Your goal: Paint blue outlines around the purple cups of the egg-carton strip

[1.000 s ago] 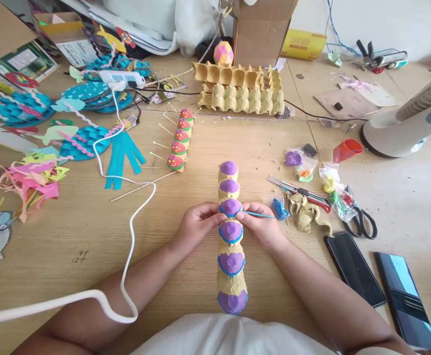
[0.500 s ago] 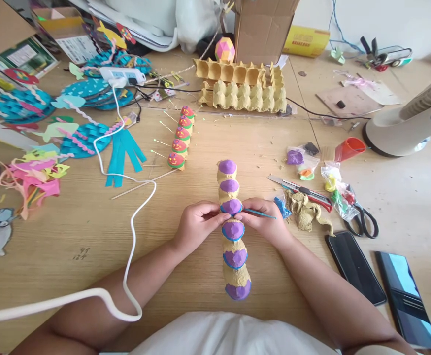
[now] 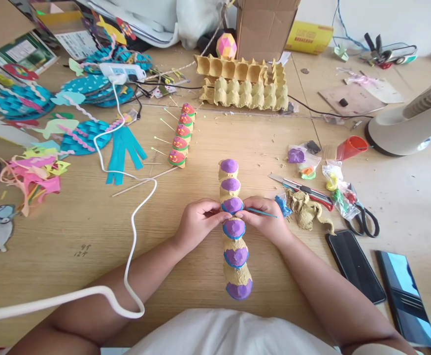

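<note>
An egg carton strip lies lengthwise in front of me, its bumps capped with purple clay. Blue clay edges the nearer caps; the two farthest show only purple. At the third cap from the far end, my left hand is closed against the left side, thumb on the cap's near edge. My right hand pinches at the right side of the same cap, and a thin blue clay strand trails out to the right over its fingers. The thumb tips nearly meet. A lump of blue clay sits beside my right hand.
A decorated egg carton caterpillar stands beyond my left hand. A white cable loops across the left. Right are a utility knife, scissors, a phone and bagged clay. Egg cartons lie behind.
Both hands stay at the third cap with almost no movement. The whole view has shifted slightly; the blue strand still trails from my right hand.
</note>
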The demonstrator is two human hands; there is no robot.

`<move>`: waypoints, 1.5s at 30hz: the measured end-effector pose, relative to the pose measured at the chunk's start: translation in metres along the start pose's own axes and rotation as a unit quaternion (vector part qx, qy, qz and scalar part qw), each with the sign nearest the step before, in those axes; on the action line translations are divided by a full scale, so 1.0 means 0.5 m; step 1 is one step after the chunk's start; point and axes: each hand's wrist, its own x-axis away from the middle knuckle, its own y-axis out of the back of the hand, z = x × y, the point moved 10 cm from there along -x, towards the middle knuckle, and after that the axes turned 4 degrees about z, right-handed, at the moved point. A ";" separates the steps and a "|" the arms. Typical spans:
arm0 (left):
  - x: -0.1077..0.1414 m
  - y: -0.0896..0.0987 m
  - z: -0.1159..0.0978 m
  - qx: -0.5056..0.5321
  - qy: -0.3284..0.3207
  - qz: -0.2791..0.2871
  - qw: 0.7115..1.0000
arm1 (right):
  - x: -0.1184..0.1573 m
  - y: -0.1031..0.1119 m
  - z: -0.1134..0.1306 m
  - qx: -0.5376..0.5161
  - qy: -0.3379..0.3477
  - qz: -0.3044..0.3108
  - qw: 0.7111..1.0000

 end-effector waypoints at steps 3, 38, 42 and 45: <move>0.003 0.002 0.004 0.009 0.004 -0.008 1.000 | -0.002 0.000 0.005 -0.014 0.012 0.005 1.000; 0.013 -0.054 0.076 0.403 0.169 0.031 0.899 | 0.026 -0.069 -0.079 -0.385 -0.146 0.004 0.911; 0.015 -0.054 0.077 0.400 0.177 0.032 0.899 | 0.029 -0.081 -0.082 -0.421 -0.166 0.017 0.892; 0.016 -0.055 0.077 0.395 0.181 0.030 0.900 | 0.028 -0.078 -0.081 -0.419 -0.162 0.010 0.893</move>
